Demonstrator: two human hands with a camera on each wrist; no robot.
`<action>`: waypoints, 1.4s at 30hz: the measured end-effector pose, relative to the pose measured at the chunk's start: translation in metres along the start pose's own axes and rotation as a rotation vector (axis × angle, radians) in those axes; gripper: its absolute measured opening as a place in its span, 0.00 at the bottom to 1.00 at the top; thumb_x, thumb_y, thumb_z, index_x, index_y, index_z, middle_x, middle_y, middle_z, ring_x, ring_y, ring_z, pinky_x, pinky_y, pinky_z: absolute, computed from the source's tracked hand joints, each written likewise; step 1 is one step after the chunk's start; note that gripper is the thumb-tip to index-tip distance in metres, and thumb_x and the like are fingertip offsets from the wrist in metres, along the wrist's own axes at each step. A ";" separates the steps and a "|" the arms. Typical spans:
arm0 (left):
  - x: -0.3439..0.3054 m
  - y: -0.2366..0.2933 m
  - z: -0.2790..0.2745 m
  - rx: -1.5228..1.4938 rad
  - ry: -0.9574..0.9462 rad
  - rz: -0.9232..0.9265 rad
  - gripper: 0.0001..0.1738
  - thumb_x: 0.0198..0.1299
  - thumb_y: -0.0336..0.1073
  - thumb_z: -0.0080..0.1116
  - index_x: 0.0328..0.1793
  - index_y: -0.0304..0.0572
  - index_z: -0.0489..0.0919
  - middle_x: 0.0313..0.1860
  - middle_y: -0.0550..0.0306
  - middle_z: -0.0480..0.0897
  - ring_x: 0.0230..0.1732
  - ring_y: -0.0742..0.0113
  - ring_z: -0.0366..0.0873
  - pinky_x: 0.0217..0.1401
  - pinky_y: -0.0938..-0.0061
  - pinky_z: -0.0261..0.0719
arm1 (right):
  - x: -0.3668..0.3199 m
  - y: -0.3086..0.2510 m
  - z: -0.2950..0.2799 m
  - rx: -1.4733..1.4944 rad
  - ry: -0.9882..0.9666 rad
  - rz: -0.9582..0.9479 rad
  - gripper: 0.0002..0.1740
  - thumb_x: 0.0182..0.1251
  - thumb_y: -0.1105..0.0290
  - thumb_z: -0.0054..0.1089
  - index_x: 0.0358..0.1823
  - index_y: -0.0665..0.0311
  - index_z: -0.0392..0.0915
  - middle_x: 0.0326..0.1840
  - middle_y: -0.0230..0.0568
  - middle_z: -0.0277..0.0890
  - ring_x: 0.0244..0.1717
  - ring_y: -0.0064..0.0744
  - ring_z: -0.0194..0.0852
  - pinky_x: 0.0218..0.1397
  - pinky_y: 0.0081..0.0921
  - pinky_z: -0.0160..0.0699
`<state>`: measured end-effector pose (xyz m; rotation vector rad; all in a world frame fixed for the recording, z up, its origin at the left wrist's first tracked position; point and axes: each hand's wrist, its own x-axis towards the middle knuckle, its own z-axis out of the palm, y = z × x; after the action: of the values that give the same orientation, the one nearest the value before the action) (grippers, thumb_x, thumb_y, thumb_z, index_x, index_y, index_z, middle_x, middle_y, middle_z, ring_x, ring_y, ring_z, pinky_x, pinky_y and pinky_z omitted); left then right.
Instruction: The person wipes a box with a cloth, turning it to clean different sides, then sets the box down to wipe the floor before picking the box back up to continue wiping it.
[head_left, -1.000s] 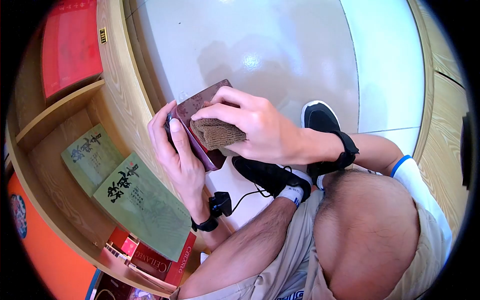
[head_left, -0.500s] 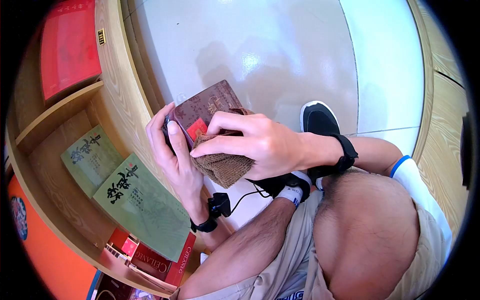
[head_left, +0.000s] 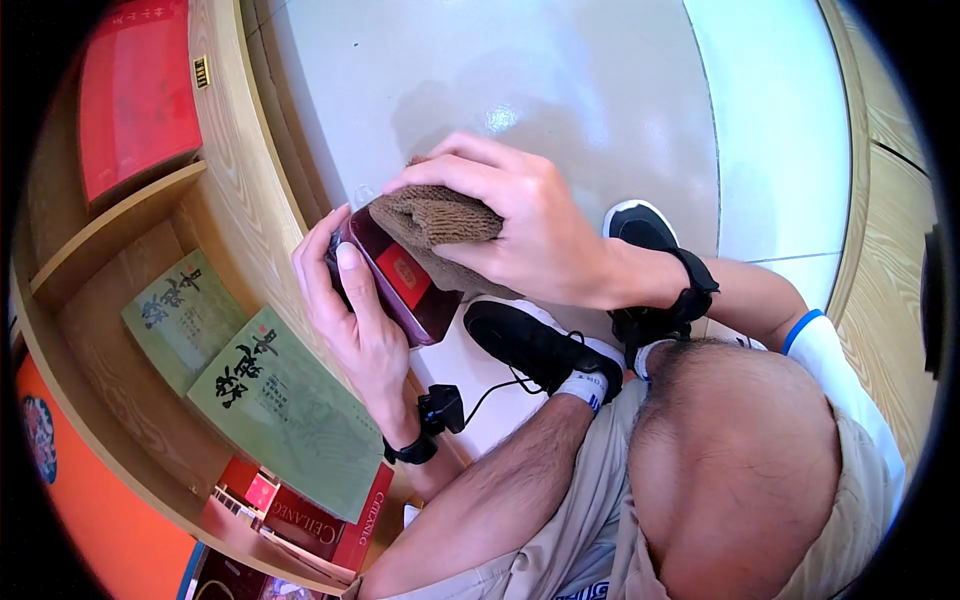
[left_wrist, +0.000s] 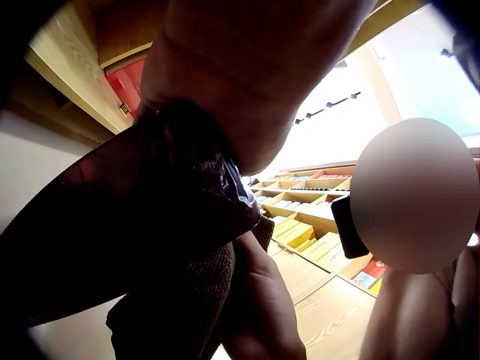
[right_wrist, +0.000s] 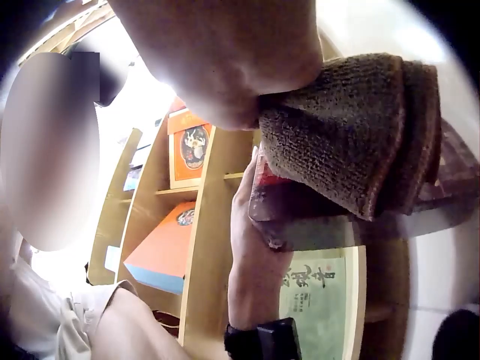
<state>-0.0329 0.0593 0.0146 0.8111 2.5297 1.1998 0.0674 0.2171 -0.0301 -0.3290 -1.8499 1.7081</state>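
Observation:
My left hand (head_left: 350, 312) holds a dark maroon box (head_left: 436, 326) by its left edge, thumb along the near side and fingers round the far side. On its top is a red label (head_left: 403, 274) with gold marks. A folded brown cloth (head_left: 440, 215) is gripped in my right hand (head_left: 548, 222) and lies over the upper part of the box, covering it. In the right wrist view the cloth (right_wrist: 337, 127) drapes across the box (right_wrist: 322, 234), whose side looks glossy. From the left wrist view the box (left_wrist: 82, 225) appears dark, with shiny clear wrap at one end.
To the left stands a wooden shelf unit (head_left: 245, 130) with green booklets (head_left: 285, 410), a red box (head_left: 140, 100) and red CEILANEG boxes (head_left: 362, 515). Below the hands are black shoes (head_left: 530, 345) on the tiled floor (head_left: 600, 90). Orange boxes (right_wrist: 165, 251) sit on shelves behind.
My right hand has moved the cloth first toward the near end of the box, then back up across its far part. The red label now shows more fully; my left hand stays put.

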 end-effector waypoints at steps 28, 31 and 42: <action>0.001 0.000 -0.001 0.048 -0.033 0.021 0.19 0.88 0.39 0.44 0.69 0.33 0.78 0.64 0.51 0.82 0.65 0.65 0.78 0.74 0.66 0.74 | 0.002 0.002 0.014 0.078 -0.093 -0.020 0.25 0.59 0.79 0.77 0.59 0.61 0.86 0.53 0.44 0.83 0.49 0.45 0.88 0.53 0.34 0.89; 0.001 0.000 0.001 0.000 0.011 0.014 0.19 0.85 0.39 0.48 0.66 0.32 0.81 0.59 0.48 0.81 0.63 0.57 0.79 0.71 0.62 0.73 | -0.001 0.003 0.013 0.071 -0.112 -0.028 0.25 0.58 0.79 0.78 0.59 0.61 0.86 0.53 0.43 0.83 0.50 0.45 0.88 0.53 0.34 0.89; 0.001 0.000 0.001 0.008 0.012 0.005 0.19 0.85 0.40 0.49 0.66 0.33 0.81 0.58 0.49 0.81 0.62 0.58 0.79 0.70 0.62 0.74 | -0.008 0.001 0.011 0.092 -0.140 -0.067 0.26 0.57 0.80 0.77 0.59 0.60 0.86 0.56 0.44 0.83 0.51 0.48 0.88 0.55 0.37 0.90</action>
<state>-0.0331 0.0606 0.0143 0.8150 2.5452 1.1995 0.0672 0.2041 -0.0327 -0.1112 -1.8502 1.8032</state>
